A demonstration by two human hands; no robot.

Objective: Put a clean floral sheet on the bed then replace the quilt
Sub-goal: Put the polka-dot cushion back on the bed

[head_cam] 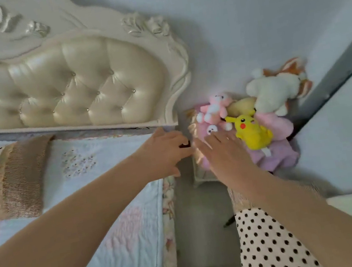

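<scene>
- Quilt (110,249), pale blue with pink patches, lies over the bed, floral sheet (168,213) peeking along its edge.
- Left hand (164,152) at the bed's top corner, grip curled (holding anything? cannot tell).
- Right hand (225,153) flat, fingers spread, nothing held.
- Beyond, yellow plush (251,130) tops the toy pile.
- Cream tufted headboard (73,85) behind.

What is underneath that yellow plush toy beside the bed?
The yellow plush toy lies on pink and lilac soft toys, heaped with others on a small stand whose edge shows. The right hand covers part of the heap; the stand's top is hidden.
</scene>
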